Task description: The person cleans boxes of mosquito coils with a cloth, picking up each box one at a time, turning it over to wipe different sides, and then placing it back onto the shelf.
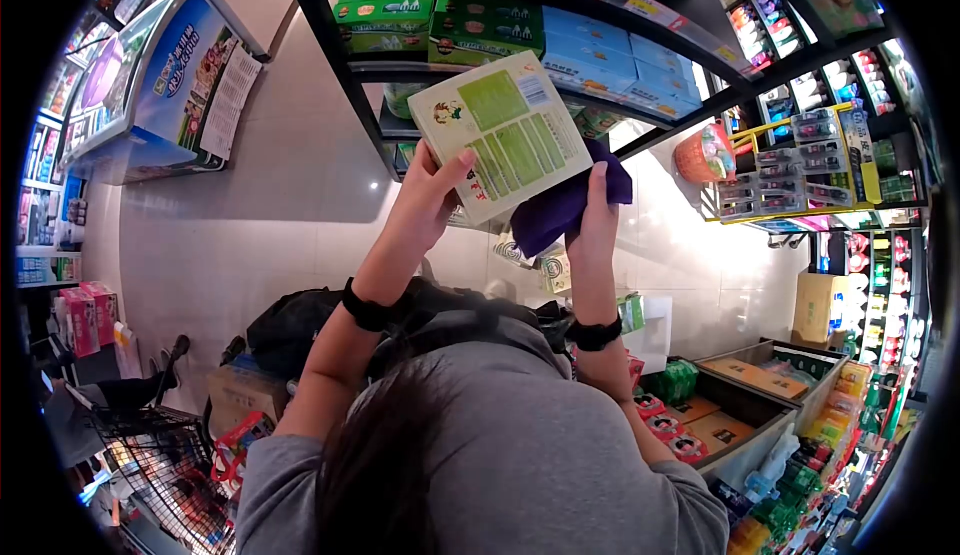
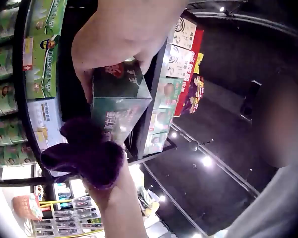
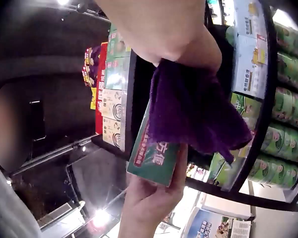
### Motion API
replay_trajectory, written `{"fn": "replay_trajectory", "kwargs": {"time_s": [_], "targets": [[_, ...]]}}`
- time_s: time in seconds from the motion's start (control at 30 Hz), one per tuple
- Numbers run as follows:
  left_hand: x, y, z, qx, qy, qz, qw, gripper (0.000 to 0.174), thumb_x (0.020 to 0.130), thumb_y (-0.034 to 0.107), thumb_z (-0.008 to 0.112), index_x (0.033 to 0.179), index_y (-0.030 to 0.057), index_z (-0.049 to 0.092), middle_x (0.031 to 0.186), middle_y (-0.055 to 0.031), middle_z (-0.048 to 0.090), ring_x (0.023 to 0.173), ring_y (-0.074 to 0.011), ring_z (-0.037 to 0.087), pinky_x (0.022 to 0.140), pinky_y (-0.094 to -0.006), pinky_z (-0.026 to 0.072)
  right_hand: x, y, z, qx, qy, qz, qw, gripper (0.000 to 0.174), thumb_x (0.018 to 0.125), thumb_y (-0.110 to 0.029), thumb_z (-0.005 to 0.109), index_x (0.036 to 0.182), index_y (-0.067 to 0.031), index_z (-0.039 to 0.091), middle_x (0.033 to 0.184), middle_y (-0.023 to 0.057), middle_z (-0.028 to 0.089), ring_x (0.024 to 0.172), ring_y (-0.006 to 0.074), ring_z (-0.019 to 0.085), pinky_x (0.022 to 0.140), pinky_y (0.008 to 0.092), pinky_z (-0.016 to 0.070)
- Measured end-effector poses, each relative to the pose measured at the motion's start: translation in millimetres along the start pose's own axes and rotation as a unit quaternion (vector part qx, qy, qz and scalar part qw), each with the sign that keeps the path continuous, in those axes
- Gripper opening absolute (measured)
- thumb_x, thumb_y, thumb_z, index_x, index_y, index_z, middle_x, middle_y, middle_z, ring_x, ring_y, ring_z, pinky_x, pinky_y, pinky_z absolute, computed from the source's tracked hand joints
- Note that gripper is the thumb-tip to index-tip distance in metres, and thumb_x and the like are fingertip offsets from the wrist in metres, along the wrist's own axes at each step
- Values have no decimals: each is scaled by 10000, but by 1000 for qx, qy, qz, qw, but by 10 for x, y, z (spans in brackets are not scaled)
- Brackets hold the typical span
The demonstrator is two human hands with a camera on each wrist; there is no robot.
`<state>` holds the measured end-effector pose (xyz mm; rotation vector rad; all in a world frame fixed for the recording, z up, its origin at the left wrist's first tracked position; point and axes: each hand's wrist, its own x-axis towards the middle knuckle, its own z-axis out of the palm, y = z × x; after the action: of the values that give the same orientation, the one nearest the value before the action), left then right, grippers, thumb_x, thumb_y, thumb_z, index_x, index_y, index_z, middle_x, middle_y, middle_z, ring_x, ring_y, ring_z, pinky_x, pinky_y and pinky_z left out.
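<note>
A pale box [image 1: 515, 145] with green printed panels on its face is tilted up in front of the shelf. My left hand [image 1: 432, 195] grips it by the near left edge, thumb lying on the printed face. Its dark green sides [image 2: 120, 111] show in the left wrist view. In my right hand [image 1: 597, 220] is a purple cloth [image 1: 560, 207], held against the box's right side with the thumb on top. The right wrist view shows the cloth [image 3: 193, 111] bunched under the palm, draping over part of the box; the fingers beneath it are hidden.
Ahead stands a dark shelf rack with green boxes [image 1: 485, 27] and light blue boxes [image 1: 600, 60]. To the right are a yellow wire rack [image 1: 790, 170] and an orange bucket [image 1: 706, 153]. A shopping cart [image 1: 160, 465] is at lower left, bins of goods [image 1: 720, 425] at lower right.
</note>
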<state>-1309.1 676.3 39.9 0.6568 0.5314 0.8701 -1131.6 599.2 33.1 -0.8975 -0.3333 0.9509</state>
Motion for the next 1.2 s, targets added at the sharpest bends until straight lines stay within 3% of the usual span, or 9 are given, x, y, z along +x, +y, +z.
{"fn": "replay_trajectory", "kwargs": {"time_s": [0.1,0.13,0.27,0.3,0.33,0.4,0.73,1.0,1.2], "targets": [[-24,31,36,19,18,28,999,472,815,184,640,1165,47,355,1125,-75,491,1020,-167,519,861,-347,454,49,-42,-28,-74,119,-139,980,265,876,-149,554,1093,-2,518,1008,65,569,877,124,534,742,258,448],[-37,46,58,50,35,47,997,468,814,192,643,1155,39,361,1105,-74,500,990,-153,532,832,-325,464,77,-109,-89,-174,48,-239,954,248,868,-107,546,1077,23,524,927,47,594,804,104,549,699,240,445],[-6,51,89,47,59,-7,997,458,808,219,655,1120,16,387,1035,-68,530,869,-105,560,704,-246,480,-32,-260,32,-428,16,-233,873,273,828,-122,594,1063,11,557,853,47,614,694,101,565,665,257,460],[13,34,77,48,58,-7,997,458,808,219,655,1120,16,387,1035,-68,530,869,-105,560,704,-246,480,-84,-213,67,-466,-36,-209,859,287,806,-119,609,1066,-3,568,959,100,625,836,172,611,751,281,470],[36,3,52,85,77,7,993,452,807,227,657,1107,11,397,1017,-65,537,832,-91,559,664,-231,472,-83,-138,105,-534,-69,-321,779,318,792,-101,600,1094,-8,560,1095,142,590,1039,263,566,882,354,428],[49,-27,59,122,94,20,988,447,805,236,659,1095,7,407,999,-62,543,794,-76,557,623,-217,464,-113,-134,88,-606,-149,-357,695,361,760,-90,611,1108,-14,554,1178,152,541,1150,312,478,964,428,354],[26,-48,70,92,31,117,988,513,781,127,680,1181,18,378,1085,-74,522,978,-126,512,822,-257,441,-219,-118,349,-585,-298,-355,666,404,702,-99,616,1104,-100,577,1227,85,522,1207,271,428,1024,487,224],[-116,96,212,225,11,115,968,652,697,90,738,1199,-5,333,1097,-109,507,1000,-156,527,836,-280,453,108,-112,205,-443,-138,-280,841,369,773,-20,552,1141,4,550,1257,137,491,1259,277,363,1016,362,299],[-41,123,207,256,-66,93,960,758,666,153,785,1233,-3,308,1122,-102,493,1004,-142,508,849,-277,447,37,-260,475,-471,-309,-304,768,428,740,-35,599,1164,-67,551,1269,107,485,1262,307,348,1045,440,235]]}}
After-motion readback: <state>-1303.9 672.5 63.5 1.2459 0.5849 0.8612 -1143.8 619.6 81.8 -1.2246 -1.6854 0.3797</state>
